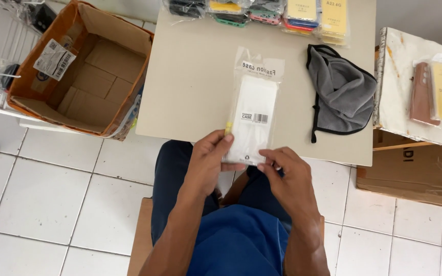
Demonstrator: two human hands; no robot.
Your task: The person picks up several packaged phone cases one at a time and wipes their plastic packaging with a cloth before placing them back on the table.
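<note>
Two hands hold a clear packet at the near edge of a pale desk (195,76).

Largest first: an open cardboard box (85,71) stands far left beside the desk, another box (415,171) sits low on the right, a grey cloth (341,94) lies crumpled right of the packet, and stacked coloured cases (262,13) line the far edge — none blocks the hands. The clear packet (254,110) lies flat on the desk; the left hand (208,161) pinches its near-left edge, the right hand (287,176) its near-right corner — fingers closed on it.
</note>
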